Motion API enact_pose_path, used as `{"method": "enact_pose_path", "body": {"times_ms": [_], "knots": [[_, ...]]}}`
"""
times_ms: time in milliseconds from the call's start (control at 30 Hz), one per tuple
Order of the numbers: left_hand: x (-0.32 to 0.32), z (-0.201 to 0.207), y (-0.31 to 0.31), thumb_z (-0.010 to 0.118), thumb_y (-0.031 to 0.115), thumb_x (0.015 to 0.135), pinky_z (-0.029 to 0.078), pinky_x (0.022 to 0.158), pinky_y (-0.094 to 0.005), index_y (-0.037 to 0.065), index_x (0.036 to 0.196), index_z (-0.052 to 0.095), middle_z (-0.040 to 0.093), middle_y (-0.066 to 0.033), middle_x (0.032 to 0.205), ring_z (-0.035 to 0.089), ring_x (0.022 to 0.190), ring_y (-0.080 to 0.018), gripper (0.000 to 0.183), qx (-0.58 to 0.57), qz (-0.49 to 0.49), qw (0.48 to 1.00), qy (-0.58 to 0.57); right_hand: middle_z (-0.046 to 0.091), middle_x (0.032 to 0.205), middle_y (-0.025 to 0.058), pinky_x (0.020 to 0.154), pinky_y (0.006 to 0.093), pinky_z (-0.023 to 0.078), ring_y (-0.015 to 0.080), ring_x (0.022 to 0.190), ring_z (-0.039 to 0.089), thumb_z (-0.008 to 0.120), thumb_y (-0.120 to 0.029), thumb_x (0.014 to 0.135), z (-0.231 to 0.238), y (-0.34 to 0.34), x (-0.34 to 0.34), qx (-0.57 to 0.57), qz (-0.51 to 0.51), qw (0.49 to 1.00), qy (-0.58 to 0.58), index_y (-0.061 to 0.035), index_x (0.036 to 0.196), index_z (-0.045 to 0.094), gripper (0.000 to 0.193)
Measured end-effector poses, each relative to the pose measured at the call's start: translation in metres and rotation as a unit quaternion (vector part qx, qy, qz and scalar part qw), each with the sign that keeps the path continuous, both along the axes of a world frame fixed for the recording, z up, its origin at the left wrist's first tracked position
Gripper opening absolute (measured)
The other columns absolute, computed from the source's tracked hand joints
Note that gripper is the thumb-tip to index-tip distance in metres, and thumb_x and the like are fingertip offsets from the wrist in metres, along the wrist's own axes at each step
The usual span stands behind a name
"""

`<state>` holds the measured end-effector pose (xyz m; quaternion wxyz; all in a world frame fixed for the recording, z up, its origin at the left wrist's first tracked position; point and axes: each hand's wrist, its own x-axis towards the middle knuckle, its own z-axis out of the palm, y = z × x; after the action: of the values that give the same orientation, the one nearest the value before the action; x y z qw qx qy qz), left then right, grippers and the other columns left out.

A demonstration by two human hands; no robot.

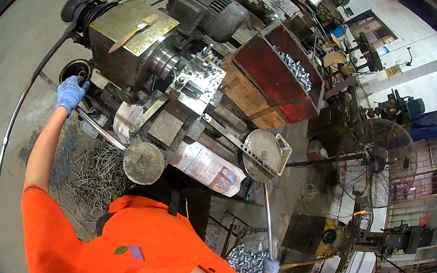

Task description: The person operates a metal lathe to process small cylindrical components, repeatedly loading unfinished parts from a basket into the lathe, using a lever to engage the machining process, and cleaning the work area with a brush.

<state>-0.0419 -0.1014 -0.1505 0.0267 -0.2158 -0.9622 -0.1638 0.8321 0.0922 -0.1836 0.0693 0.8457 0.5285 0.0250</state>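
Observation:
My left hand (71, 94), in a blue glove, is curled at the lower rim of a black handwheel (77, 66) on the lathe's left side. A shiny metal bar (102, 130) runs from just below that hand to a round metal disc (143, 163). My right hand (270, 268), also gloved in blue, is closed around the lower end of a long steel lever (269, 212). This lever slants up to a round plate (262, 152). Beside my right hand, a basket holds many small shiny metal parts (245, 262). The lathe's chuck (164, 63) faces a tool slide (198, 85).
A red bin (272, 61) of metal parts stands behind the slide on a wooden box (251, 99). The motor (206, 10) sits at the back. Metal shavings (94, 178) cover the floor at left. A large caged fan (376, 162) stands at right. Printed paper (209, 167) lies on the machine.

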Motion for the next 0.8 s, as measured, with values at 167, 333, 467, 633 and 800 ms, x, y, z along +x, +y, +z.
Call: {"method": "enact_pose_path", "body": {"times_ms": [167,333,467,633,800], "knots": [[0.007,0.009,0.001,0.06,0.036,0.08,0.048,0.078,-0.0408,0.01,0.092,0.068,0.065,-0.0148,0.092,0.061,0.089,-0.0311,0.03,0.011,0.004,1.0,-0.006,0.063,0.091,0.0253,0.078,0.0429,0.049,0.0382,0.09,0.061,0.064,-0.037,0.066,-0.007,-0.002,0.009,-0.001,0.012,1.0,-0.011,0.0004,0.085,0.066,0.042],[0.003,0.005,-0.001,0.06,0.037,0.08,0.047,0.078,-0.0408,0.011,0.094,0.068,0.065,-0.0145,0.092,0.061,0.089,-0.0307,0.03,0.004,0.005,1.0,-0.005,0.063,0.09,0.0246,0.077,0.0432,0.049,0.0384,0.09,0.061,0.064,-0.035,0.066,-0.004,-0.003,0.0,-0.013,-0.019,1.0,-0.018,-0.0008,0.088,0.066,0.041],[-0.002,-0.003,-0.002,0.06,0.037,0.08,0.047,0.079,-0.0408,0.012,0.095,0.067,0.065,-0.0145,0.094,0.061,0.09,-0.0308,0.03,0.006,0.01,1.0,-0.012,0.063,0.092,0.0246,0.078,0.0432,0.049,0.0382,0.091,0.061,0.064,-0.034,0.067,-0.004,-0.005,-0.003,-0.005,-0.029,0.999,-0.022,-0.0013,0.089,0.066,0.04],[-0.003,-0.003,-0.002,0.06,0.037,0.08,0.047,0.079,-0.0409,0.011,0.095,0.066,0.064,-0.0146,0.094,0.06,0.091,-0.0312,0.03,-0.001,0.007,1.0,-0.013,0.062,0.094,0.0249,0.08,0.0428,0.048,0.0381,0.092,0.06,0.064,-0.035,0.067,0.001,-0.01,-0.007,-0.013,-0.03,0.999,0.004,-0.0009,0.09,0.066,0.041],[-0.002,-0.001,-0.002,0.06,0.036,0.08,0.047,0.078,-0.0411,0.011,0.093,0.067,0.065,-0.0143,0.092,0.06,0.09,-0.031,0.029,0.003,0.008,1.0,-0.011,0.062,0.094,0.0245,0.081,0.0423,0.048,0.038,0.093,0.06,0.066,-0.034,0.064,0.002,-0.009,-0.014,-0.01,-0.054,0.998,-0.009,-0.0011,0.09,0.066,0.042]]}}
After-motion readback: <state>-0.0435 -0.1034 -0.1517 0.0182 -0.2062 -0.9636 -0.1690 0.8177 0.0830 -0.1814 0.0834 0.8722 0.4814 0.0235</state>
